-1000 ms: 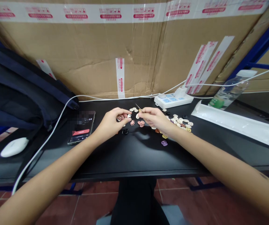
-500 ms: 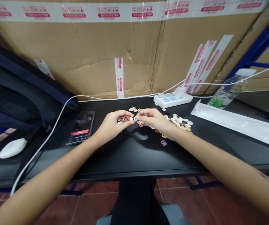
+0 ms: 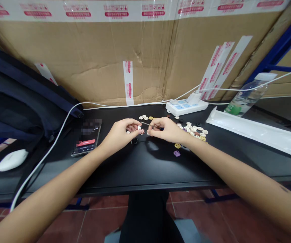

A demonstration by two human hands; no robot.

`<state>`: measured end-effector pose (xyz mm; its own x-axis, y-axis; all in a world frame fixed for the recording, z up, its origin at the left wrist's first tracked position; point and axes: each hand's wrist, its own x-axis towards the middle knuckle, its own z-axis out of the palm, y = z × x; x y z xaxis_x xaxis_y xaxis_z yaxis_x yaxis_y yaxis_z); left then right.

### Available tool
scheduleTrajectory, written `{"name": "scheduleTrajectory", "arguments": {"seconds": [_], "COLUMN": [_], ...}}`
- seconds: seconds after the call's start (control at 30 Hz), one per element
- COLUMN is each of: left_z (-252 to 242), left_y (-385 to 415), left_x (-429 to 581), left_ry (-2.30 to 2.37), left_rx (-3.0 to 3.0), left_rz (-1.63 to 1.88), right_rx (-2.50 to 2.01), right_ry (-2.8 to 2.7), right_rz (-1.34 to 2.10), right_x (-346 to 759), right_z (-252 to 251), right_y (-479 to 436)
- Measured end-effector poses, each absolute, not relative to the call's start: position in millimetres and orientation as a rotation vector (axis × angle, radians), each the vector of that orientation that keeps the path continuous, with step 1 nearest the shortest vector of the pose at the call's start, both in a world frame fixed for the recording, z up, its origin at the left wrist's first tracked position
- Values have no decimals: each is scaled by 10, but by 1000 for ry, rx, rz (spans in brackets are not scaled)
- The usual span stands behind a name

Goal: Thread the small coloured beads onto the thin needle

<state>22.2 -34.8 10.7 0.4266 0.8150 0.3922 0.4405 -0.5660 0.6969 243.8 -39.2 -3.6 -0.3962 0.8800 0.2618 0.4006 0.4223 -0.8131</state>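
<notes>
Both hands meet over the middle of a black table (image 3: 145, 168). My left hand (image 3: 121, 133) pinches a small white button (image 3: 139, 127) between thumb and fingers. My right hand (image 3: 164, 130) is closed on a thin needle (image 3: 147, 124) whose tip points left toward that button. A pink button (image 3: 142, 132) lies just under the fingertips. A loose pile of small buttons (image 3: 194, 131), white, yellow, pink and black, is spread to the right of my right hand. A purple button (image 3: 177, 153) and a yellow one (image 3: 177, 145) lie nearer me.
A phone (image 3: 87, 140) lies left of my left hand, beside a white cable (image 3: 56, 138). A dark backpack (image 3: 21, 101) and a white mouse (image 3: 11, 159) sit at the far left. A power strip (image 3: 186, 107), a plastic bottle (image 3: 246, 96) and a long white packet (image 3: 257, 133) are at the right. Cardboard boxes (image 3: 145, 57) form the back wall.
My hands have drawn closer together. The needle has tipped from pointing up-left to lying nearly level, its tip near the white button in my left hand.
</notes>
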Motion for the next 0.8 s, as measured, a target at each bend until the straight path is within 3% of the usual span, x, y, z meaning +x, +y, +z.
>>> {"name": "scheduleTrajectory", "arguments": {"seconds": [0.8], "left_z": [185], "left_y": [-279], "left_x": [128], "left_ry": [1205], "left_rx": [2298], "left_rz": [1107], "right_rx": [-1310], "right_ry": [-2265], "right_rz": [371], "right_x": [2482], "right_z": [45], "right_y": [-509]}}
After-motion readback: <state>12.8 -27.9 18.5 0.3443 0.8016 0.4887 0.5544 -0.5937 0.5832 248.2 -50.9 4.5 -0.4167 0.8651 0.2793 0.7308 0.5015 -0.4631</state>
